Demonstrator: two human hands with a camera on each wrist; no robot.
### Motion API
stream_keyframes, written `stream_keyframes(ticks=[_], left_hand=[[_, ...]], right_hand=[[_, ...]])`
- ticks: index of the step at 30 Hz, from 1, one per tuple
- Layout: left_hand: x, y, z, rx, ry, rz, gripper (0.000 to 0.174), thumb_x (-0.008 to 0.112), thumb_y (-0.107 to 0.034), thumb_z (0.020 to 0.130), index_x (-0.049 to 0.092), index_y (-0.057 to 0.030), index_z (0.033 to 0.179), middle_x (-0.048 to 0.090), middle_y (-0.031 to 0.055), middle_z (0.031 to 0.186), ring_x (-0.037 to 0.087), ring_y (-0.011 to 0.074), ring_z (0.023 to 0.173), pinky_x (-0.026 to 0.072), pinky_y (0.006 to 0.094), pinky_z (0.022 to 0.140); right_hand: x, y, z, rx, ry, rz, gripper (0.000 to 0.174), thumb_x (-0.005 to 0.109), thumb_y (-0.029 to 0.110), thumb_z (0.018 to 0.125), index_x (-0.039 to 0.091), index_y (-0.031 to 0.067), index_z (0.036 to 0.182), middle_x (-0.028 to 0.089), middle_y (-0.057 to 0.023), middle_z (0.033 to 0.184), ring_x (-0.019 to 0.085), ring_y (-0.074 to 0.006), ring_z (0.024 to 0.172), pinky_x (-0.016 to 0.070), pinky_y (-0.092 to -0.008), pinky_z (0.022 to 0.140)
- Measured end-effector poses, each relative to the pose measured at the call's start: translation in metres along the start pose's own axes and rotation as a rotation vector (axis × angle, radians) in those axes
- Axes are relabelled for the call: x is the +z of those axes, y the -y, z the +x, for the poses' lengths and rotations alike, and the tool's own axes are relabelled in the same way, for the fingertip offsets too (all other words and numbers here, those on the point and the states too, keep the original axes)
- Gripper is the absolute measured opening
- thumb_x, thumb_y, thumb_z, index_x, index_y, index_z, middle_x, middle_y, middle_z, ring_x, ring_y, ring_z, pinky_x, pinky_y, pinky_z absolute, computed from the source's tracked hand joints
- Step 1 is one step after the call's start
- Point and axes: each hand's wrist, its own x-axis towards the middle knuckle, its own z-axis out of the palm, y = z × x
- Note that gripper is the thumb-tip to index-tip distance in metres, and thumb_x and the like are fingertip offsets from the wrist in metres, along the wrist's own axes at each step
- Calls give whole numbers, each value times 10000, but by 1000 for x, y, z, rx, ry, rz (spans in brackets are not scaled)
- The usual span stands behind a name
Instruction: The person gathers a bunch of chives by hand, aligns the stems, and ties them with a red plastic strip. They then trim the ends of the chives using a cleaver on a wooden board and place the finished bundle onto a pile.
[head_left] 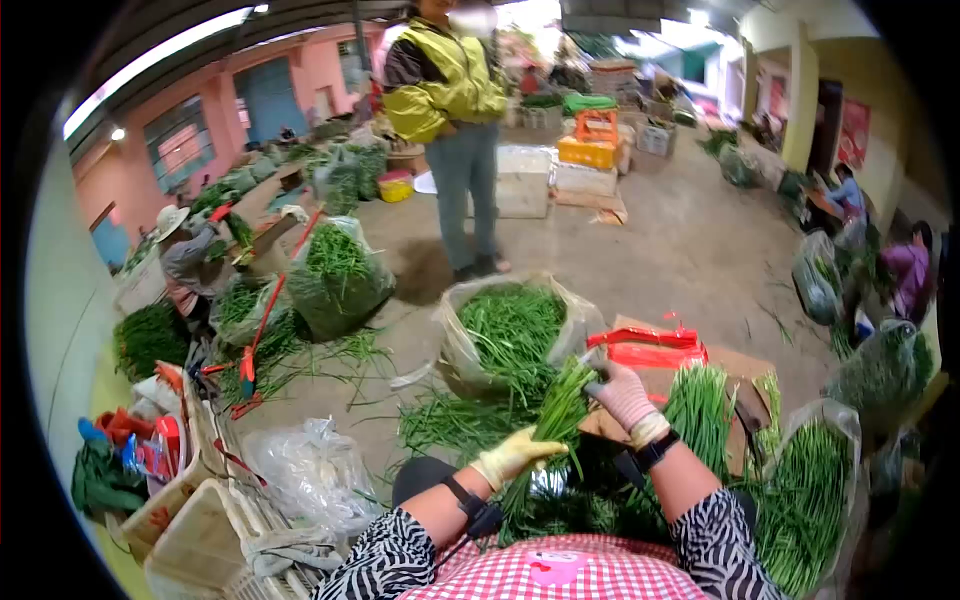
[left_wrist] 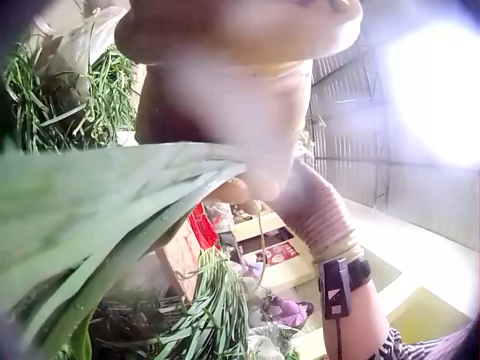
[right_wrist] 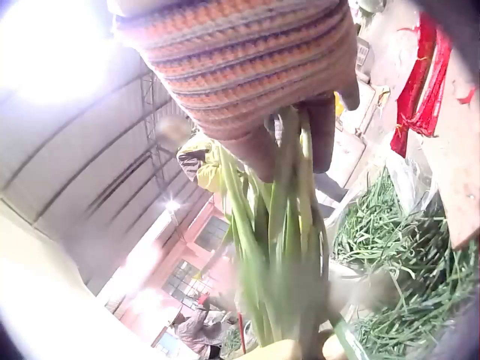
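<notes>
A bunch of green stalks (head_left: 563, 405) is held between both gloved hands in the head view. The left hand (head_left: 518, 456), in a yellowish glove, grips the bunch low down, its leaves hanging below. Around the pale upper ends the right hand (head_left: 624, 396), in a striped knit glove, has its fingers curled. The right wrist view shows that hand (right_wrist: 247, 82) pinching the stalks (right_wrist: 281, 247) from above. In the left wrist view, broad leaves (left_wrist: 112, 217) stretch leftward from the left hand (left_wrist: 232, 75), whose fingers are partly blurred.
An open bag of cut greens (head_left: 512, 330) stands ahead. To the right are red ties (head_left: 655, 347) on cardboard, an upright bundle (head_left: 697, 405) and a full bag of stalks (head_left: 812, 490). Plastic crates (head_left: 200, 545) stand at left. A person in a yellow jacket (head_left: 445, 85) stands beyond.
</notes>
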Motion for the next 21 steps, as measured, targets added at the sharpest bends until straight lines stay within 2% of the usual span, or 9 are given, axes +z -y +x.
stream_keyframes(ticks=[1, 4, 9, 11, 12, 15, 17, 19, 21], left_hand=[[0, -3, -3, -62, 17, -43, 336, 758, -248, 956, 661, -79, 1230, 629, -41, 901, 525, 24, 675, 418, 188, 540], [0, -5, -5, -96, 69, -122, 254, 758, -259, 960, 668, -86, 1121, 576, -64, 822, 488, 28, 638, 392, 211, 554], [3, -11, -4, -66, 76, -86, 251, 738, -272, 969, 686, -86, 1131, 577, -63, 787, 485, 30, 595, 380, 207, 529], [4, -10, -5, -43, 92, -113, 255, 738, -268, 969, 689, -82, 1136, 586, -60, 788, 492, 29, 596, 384, 204, 524], [1, -2, -2, -47, 112, -125, 265, 734, -266, 972, 688, -71, 1146, 607, -48, 800, 500, 30, 589, 390, 200, 517], [3, -6, -9, -55, 145, -58, 271, 740, -272, 967, 694, -63, 1133, 640, -36, 835, 498, 35, 572, 394, 197, 518], [-3, -10, -10, -50, 130, -16, 249, 744, -270, 963, 740, -50, 1080, 665, -30, 838, 507, 41, 572, 405, 203, 518], [-4, -23, -16, -81, 67, -148, 235, 724, -241, 972, 745, -27, 1067, 708, -4, 844, 541, 50, 589, 443, 200, 554], [-3, -27, -22, -90, -49, -261, 203, 725, -219, 961, 753, -27, 1019, 728, 10, 855, 519, 55, 564, 411, 212, 521]], right_hand=[[13, -30, 11, -231, -81, 110, 459, 763, 153, 840, 678, 15, 1270, 751, -212, 1108, 732, -336, 1023, 566, -394, 912], [14, -45, 18, -102, -62, 93, 366, 750, 179, 853, 723, 37, 1190, 761, -221, 1025, 741, -331, 981, 567, -388, 895], [14, -29, 3, -101, -211, 101, 240, 732, 144, 895, 782, 72, 1118, 772, -202, 941, 747, -292, 859, 570, -371, 830], [18, -36, 5, -135, -310, 115, 236, 724, 143, 900, 796, 94, 1119, 775, -195, 928, 750, -251, 849, 570, -358, 817], [15, -40, 6, -145, -347, 214, 206, 725, 120, 919, 808, 71, 1101, 761, -90, 811, 636, -99, 668, 540, -301, 662], [-20, -24, 1, -123, -303, 92, 202, 685, 105, 933, 806, 67, 1090, 746, -51, 817, 650, -116, 719, 548, -299, 689], [-47, -21, 5, -180, -342, 199, 218, 682, 93, 920, 783, 38, 1105, 779, -119, 956, 699, -151, 819, 568, -301, 742], [-80, -15, -1, -10, -405, 650, 236, 710, 114, 905, 773, 19, 1112, 772, -98, 1015, 696, -160, 873, 566, -313, 803], [-113, 10, -23, -132, -323, 583, 238, 737, 122, 890, 778, 16, 1099, 767, -78, 998, 695, -152, 908, 563, -321, 862]])
